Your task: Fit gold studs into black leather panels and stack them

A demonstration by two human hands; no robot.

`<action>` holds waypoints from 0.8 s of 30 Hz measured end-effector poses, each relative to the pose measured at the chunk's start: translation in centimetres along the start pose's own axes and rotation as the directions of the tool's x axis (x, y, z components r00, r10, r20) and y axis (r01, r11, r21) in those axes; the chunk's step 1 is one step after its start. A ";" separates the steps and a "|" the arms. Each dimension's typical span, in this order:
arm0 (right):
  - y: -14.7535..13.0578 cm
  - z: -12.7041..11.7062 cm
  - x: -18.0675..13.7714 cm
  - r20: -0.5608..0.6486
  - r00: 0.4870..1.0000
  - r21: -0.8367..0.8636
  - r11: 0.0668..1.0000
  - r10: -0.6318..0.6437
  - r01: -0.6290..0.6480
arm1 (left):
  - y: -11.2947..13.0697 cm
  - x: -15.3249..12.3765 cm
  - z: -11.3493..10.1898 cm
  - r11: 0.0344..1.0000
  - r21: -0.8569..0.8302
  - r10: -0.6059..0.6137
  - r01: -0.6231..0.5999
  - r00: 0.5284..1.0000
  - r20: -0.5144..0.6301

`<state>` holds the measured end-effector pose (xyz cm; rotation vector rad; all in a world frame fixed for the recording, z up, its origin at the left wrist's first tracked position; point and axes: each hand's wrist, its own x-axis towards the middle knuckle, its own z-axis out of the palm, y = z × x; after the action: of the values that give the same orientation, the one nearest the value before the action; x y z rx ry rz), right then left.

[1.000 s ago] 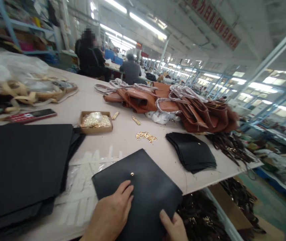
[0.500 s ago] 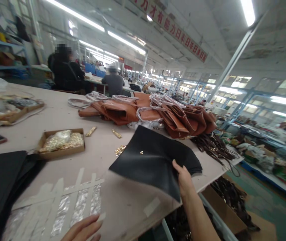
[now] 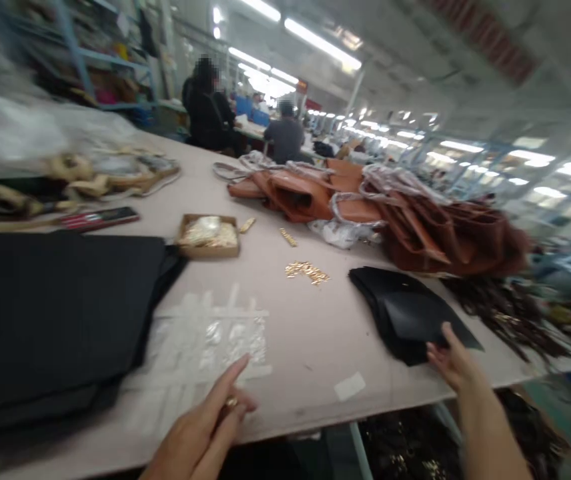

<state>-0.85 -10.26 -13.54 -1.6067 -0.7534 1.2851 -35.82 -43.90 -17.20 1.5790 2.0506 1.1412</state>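
Black leather pieces (image 3: 410, 310) lie in a fanned stack on the right of the table, a small gold fitting showing on the top one. My right hand (image 3: 450, 363) is at their near edge, fingers apart and apparently not gripping. Low in the middle, my left hand (image 3: 205, 420) has its index finger stretched out and the other fingers curled around a small gold piece (image 3: 231, 402), partly hidden and blurred. Loose gold fittings (image 3: 307, 271) form a small heap on the tabletop. Another black stack (image 3: 55, 320) of large flat pieces fills the left side.
A cardboard box (image 3: 210, 250) of gold fittings stands behind the taped plastic patch (image 3: 210, 340). Brown leather bags (image 3: 310, 190) are piled at the back, dark straps (image 3: 505, 313) at the right edge. A phone (image 3: 115, 217) lies left. Two people (image 3: 285, 137) sit farther off.
My right hand has laid the raised black leather piece down on the stack. My left hand has come further into view, with a gold piece showing at its fingers. The view has swung left.
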 end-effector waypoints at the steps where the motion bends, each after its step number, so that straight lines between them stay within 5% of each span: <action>1: 0.6 0.0 -0.5 0.044 0.997 -0.092 0.994 0.063 -0.059 | 1.0 -0.1 -0.7 0.997 -0.052 -0.061 0.062 0.998 0.031; 3: 2.2 0.8 -2.2 0.225 0.970 -0.351 0.936 0.097 -0.013 | 2.1 0.0 -1.8 0.983 -0.136 -0.120 0.126 0.991 0.052; 6: 5.1 4.3 -7.8 0.536 0.843 -0.480 0.805 -0.044 0.348 | 2.2 0.1 -2.4 0.974 -0.194 -0.114 0.118 0.993 0.032; 8: 6.7 7.6 -13.2 0.702 0.701 -0.413 0.729 -0.127 0.546 | 2.1 -0.1 -2.6 0.977 -0.195 -0.087 0.086 0.996 0.004; 10: 7.7 11.1 -18.5 0.860 0.502 -0.311 0.686 -0.090 0.657 | 2.1 -0.3 -2.7 0.985 -0.171 -0.045 0.038 0.998 -0.041; 13: 8.4 15.4 -24.7 0.963 0.254 -0.143 0.631 -0.089 0.762 | 1.9 -0.6 -3.0 0.997 -0.063 0.025 -0.033 0.992 -0.120; 15: 8.8 17.3 -27.2 0.981 0.132 -0.023 0.590 -0.142 0.807 | 1.5 -1.0 -3.2 0.999 0.023 0.046 -0.043 0.987 -0.156; 17: 9.3 18.4 -28.7 0.982 0.071 0.037 0.546 -0.176 0.837 | 1.1 -1.5 -3.5 0.997 0.076 0.037 -0.024 0.983 -0.182; 22: 10.2 20.0 -29.9 0.992 0.037 0.027 0.506 -0.117 0.862 | 0.1 -2.9 -4.5 0.992 0.123 0.023 0.002 0.979 -0.203; 24: 10.3 20.7 -30.0 0.996 -0.017 0.057 0.513 -0.083 0.857 | -0.2 -3.6 -5.0 0.994 0.109 0.046 -0.025 0.980 -0.193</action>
<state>-29.58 -34.88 -11.71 -0.3639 -2.6184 1.3406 -38.03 -49.16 -14.95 1.6158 2.2505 1.2651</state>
